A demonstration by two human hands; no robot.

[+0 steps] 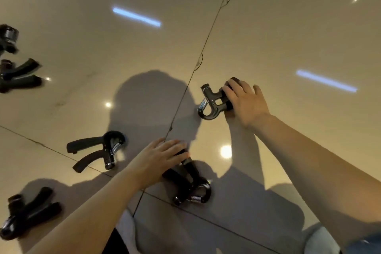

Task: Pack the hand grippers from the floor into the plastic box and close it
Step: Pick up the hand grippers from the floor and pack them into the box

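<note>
Several black hand grippers with metal springs lie on the glossy tiled floor. My right hand [244, 102] grips the handles of one hand gripper [211, 102] right of the centre, its spring end pointing left. My left hand [159, 159] curls its fingers over the handles of another hand gripper [192, 185] near the bottom centre. A third hand gripper [99, 149] lies free to the left. A fourth [26, 211] sits at the bottom left, and a fifth [18, 75] at the left edge. No plastic box is in view.
A dark, blurred object [8, 37] sits at the far left edge. Tile joints cross the beige floor [288, 37], which reflects ceiling lights. My shadow falls across the middle. My knees show at the bottom.
</note>
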